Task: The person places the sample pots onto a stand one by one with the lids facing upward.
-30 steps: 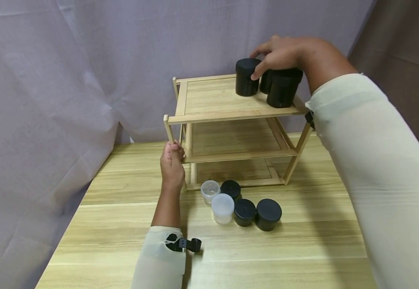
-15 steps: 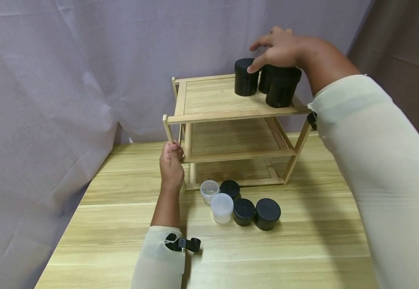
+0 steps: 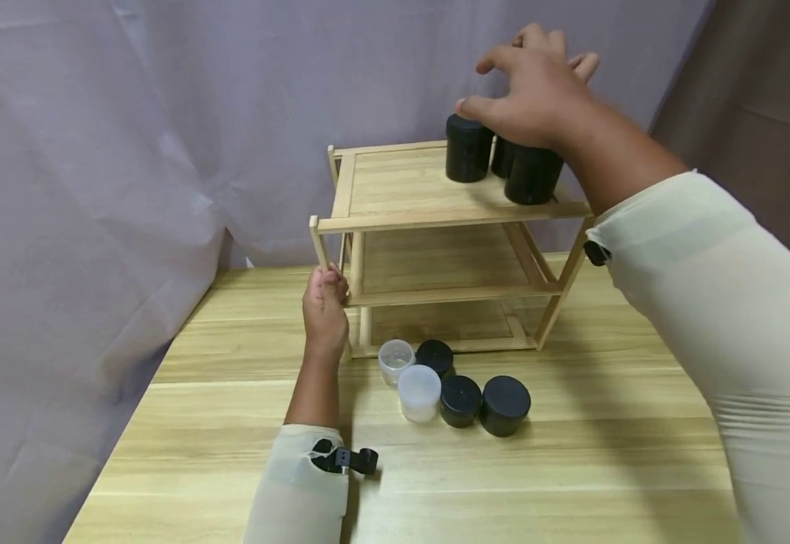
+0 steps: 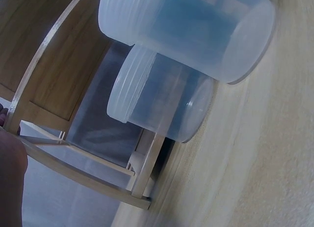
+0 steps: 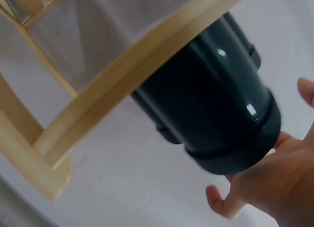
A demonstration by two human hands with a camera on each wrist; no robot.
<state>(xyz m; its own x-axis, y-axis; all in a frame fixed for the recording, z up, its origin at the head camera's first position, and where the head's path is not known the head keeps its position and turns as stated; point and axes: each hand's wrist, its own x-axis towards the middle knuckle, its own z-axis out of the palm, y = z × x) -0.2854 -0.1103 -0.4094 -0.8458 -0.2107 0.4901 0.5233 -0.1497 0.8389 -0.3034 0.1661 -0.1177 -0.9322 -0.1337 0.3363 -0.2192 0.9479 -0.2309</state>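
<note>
With its fingers curled round the front left post, my left hand (image 3: 325, 306) grips the three-tier wooden rack (image 3: 435, 221). My right hand (image 3: 537, 91) is raised over the right part of the top shelf, fingers spread and holding nothing. Beneath it stand three black lidded jars: one at the left (image 3: 468, 155), a front one (image 3: 532, 177), and one behind, mostly hidden. In the right wrist view the front black jar (image 5: 216, 99) fills the middle, with the hand beyond its lid. In the left wrist view, the rack post (image 4: 83, 173) runs down from the left hand.
On the table before the rack stand a clear jar (image 3: 395, 363), a frosted jar with a white lid (image 3: 419, 393), and three black jars, the rightmost (image 3: 506, 406) slightly bigger. Grey cloth (image 3: 231, 113) hangs behind. A black strap device (image 3: 347, 459) sits on the left sleeve.
My right hand has let go of the left black jar on the top shelf and lifted up, its fingers spreading. The left hand keeps its grip on the post.
</note>
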